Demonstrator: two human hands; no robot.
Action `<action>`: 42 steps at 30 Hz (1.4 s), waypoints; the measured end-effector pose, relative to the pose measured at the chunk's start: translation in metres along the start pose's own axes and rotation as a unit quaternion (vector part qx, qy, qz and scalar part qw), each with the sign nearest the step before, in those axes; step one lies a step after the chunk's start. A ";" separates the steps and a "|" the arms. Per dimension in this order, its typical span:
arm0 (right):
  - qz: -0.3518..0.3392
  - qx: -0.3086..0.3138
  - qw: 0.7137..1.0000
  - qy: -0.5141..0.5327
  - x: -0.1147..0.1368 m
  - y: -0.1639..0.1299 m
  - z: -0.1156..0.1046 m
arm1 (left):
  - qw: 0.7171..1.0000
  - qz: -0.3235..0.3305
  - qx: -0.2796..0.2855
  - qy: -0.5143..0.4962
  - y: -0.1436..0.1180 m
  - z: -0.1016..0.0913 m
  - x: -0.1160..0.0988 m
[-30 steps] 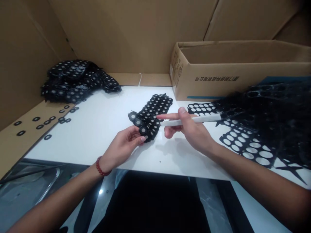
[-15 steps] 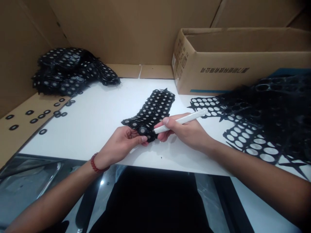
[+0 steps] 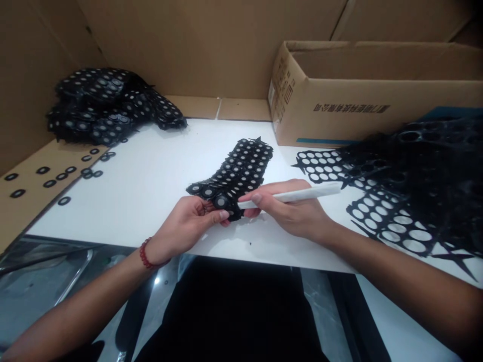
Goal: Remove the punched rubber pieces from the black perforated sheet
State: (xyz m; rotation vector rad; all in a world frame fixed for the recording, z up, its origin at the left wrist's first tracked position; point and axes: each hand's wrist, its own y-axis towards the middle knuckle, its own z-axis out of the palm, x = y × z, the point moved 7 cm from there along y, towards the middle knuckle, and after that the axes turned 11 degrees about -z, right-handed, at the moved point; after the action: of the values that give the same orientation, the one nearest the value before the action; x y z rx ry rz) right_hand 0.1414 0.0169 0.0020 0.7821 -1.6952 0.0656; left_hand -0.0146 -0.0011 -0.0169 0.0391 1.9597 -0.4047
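1. both hands work close together at the near edge of the white board (image 3: 151, 186). left hand (image 3: 188, 223) is closed in a pinch on the near end of the black strip of rings (image 3: 236, 173), thumb on top. right hand (image 3: 292, 211) is closed around a white pen-like tool (image 3: 290, 195), and its tip touches the strip just beside the left thumb.

2. risk, as i judge it: the tool tip stands very near to the left fingers (image 3: 222, 215). if it slips off the soft black material, it can hit the thumb or tear the strip.

3. second risk: the left pinch holds only the end of the strip. if the tool pushes too strong, the strip may slide out, or a ring may jump away and be lost over the near edge.

4. the strip starts between the two hands and goes away from them, slightly to the right, lying flat on the board.

5. right of the right hand, near the forearm, lie empty black sheets with round holes (image 3: 381, 211). a sleeve or arm movement could drag them.

6. far left of the left hand are loose black rings (image 3: 64, 200), and behind them a pile of filled strips (image 3: 105, 105).

7. far beyond the right hand stands an open cardboard box (image 3: 339, 108).
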 end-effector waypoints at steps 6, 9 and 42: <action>-0.001 0.006 1.000 -0.014 0.004 -0.001 0.002 | 1.000 0.014 0.001 0.014 -0.001 0.002 -0.001; 0.009 0.012 1.000 -0.008 0.001 -0.001 0.003 | 1.000 0.001 0.008 0.005 -0.002 0.003 0.001; -0.032 -0.074 0.994 -0.080 0.019 -0.003 -0.005 | 0.957 -0.068 0.029 -0.281 -0.001 0.006 0.017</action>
State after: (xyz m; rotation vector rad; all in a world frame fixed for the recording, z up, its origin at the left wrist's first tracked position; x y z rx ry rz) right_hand 0.1459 0.0076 0.0194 0.7460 -1.8020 -0.1696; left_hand -0.0168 -0.0060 -0.0341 -0.1598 1.3914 -0.5010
